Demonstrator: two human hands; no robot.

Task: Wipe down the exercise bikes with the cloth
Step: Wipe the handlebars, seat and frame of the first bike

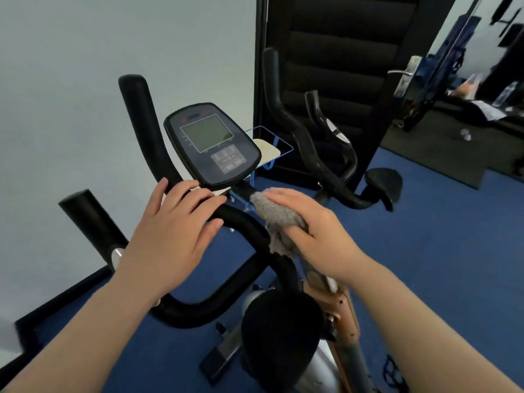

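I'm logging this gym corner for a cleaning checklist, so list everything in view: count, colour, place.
near exercise bike: one, black handlebars, centre foreground
console: one, black with grey screen, on the near bike's handlebars
cloth: one, grey, on the handlebar right of the console
holder: one, blue frame with pale tray, behind the console
second exercise bike: one, black, right of the holder
door: one, black, padded, behind the second bike
door handle: one, silver, on the door's edge
floor: blue
wall: pale, left
left hand: rests on the handlebar below the console
right hand: presses the cloth against the bar
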